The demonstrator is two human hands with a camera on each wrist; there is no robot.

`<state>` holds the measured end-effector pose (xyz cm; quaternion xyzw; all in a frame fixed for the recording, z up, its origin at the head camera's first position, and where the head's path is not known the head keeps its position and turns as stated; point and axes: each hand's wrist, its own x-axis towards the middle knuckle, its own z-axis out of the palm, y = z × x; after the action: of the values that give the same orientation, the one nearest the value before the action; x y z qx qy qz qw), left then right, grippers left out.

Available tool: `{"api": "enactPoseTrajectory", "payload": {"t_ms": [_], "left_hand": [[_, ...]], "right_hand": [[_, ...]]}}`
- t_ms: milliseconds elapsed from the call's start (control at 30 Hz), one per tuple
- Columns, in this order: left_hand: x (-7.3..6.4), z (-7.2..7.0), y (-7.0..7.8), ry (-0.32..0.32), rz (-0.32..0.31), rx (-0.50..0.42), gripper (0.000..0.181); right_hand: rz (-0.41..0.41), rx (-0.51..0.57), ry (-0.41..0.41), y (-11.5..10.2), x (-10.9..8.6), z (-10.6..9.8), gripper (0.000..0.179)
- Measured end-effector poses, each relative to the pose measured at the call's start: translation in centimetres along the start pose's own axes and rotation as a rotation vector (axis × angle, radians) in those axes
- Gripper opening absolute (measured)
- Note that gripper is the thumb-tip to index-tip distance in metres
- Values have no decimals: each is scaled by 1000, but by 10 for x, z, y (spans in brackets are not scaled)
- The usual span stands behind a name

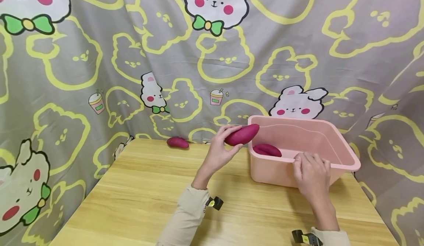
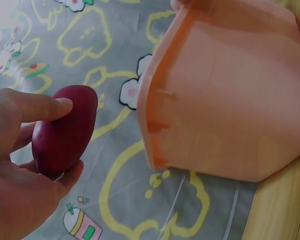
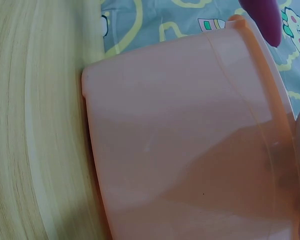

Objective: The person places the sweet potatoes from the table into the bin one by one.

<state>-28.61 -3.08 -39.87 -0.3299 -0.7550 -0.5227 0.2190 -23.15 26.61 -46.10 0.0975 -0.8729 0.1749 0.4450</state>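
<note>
A purple-red sweet potato (image 1: 242, 134) is held up in my left hand (image 1: 219, 151), just left of the near left corner of the pink plastic bin (image 1: 275, 170). The left wrist view shows the thumb on one side of this sweet potato (image 2: 65, 131) and fingers on the other. My right hand (image 1: 313, 174) grips the bin's front rim, fingers curled over it. Inside the bin, at its left end, lie more sweet potatoes (image 1: 267, 150), partly hidden by the front wall; I cannot tell how many. Another sweet potato (image 1: 177, 142) rests on the table's back edge, to the left.
The bin stands on the right back part of a light wooden table (image 1: 149, 190). A grey curtain (image 1: 185, 65) with rabbit and bear prints hangs close behind the table and at both sides.
</note>
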Motion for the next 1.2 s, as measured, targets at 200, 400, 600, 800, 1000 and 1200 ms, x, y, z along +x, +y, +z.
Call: {"api": "enactPoseTrajectory", "payload": {"t_ms": [200,400,600,800,1000,1200], "left_hand": [[5,10,2,-16,8,-33,53],[9,18,5,-51,-3,-19,52],[13,28,6,-75,8,-6,52],[16,36,4,-115,-12,3,53],[17,41,5,-144,-28,50,55],[18,45,4,-159,-51,55,56]], "right_hand": [[-2,-2,0,-1,-1,-1,27],[9,10,2,-3,-1,-2,28],[13,18,-4,-4,0,-3,27],[11,15,-9,-3,1,-2,26],[12,13,-15,-3,0,-1,27],[9,17,-1,-2,-1,0,27]]}}
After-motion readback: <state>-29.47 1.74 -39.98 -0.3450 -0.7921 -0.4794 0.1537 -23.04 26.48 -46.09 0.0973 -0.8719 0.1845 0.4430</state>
